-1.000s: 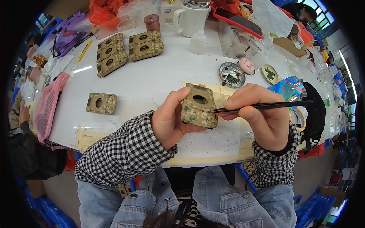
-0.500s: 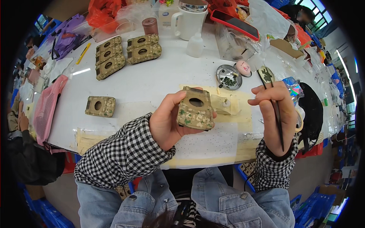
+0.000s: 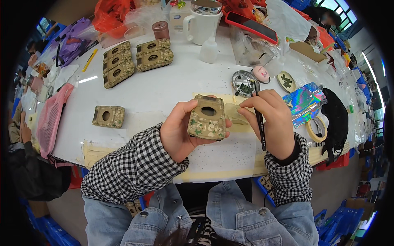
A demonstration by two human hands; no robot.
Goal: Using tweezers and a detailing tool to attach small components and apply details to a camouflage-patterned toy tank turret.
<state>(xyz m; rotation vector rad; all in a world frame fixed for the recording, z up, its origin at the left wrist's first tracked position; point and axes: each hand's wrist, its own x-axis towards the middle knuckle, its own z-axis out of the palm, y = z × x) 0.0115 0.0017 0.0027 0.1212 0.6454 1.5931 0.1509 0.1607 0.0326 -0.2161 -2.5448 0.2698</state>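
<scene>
My left hand [image 3: 174,133] holds a camouflage-painted model tank hull [image 3: 205,128], its round hole facing up. Black tweezers [image 3: 261,133] are gripped in my right hand [image 3: 279,125], with their tips over a round metal dish [image 3: 234,83] of small dark green pieces [image 3: 245,88]. Whether the tips pinch a piece is too small to tell. Beside the hull, partly behind my right fingers, lies a yellowish pad [image 3: 234,111]. Another camouflage hull [image 3: 118,116] sits alone to the left, and several more hulls [image 3: 155,60] stand in two groups farther back.
A pink egg-shaped item [image 3: 261,74] touches the metal dish, near a small oval dish [image 3: 292,78] with green bits. At right are shiny holographic film [image 3: 301,107], a tape roll [image 3: 310,132] and a black bag [image 3: 335,119]. A squeeze bottle [image 3: 209,52] and white mug [image 3: 205,26] stand behind.
My right hand has swung left and turned over, bringing the tweezers from near the oval dish to the round metal dish. My left hand and the hull have shifted slightly left.
</scene>
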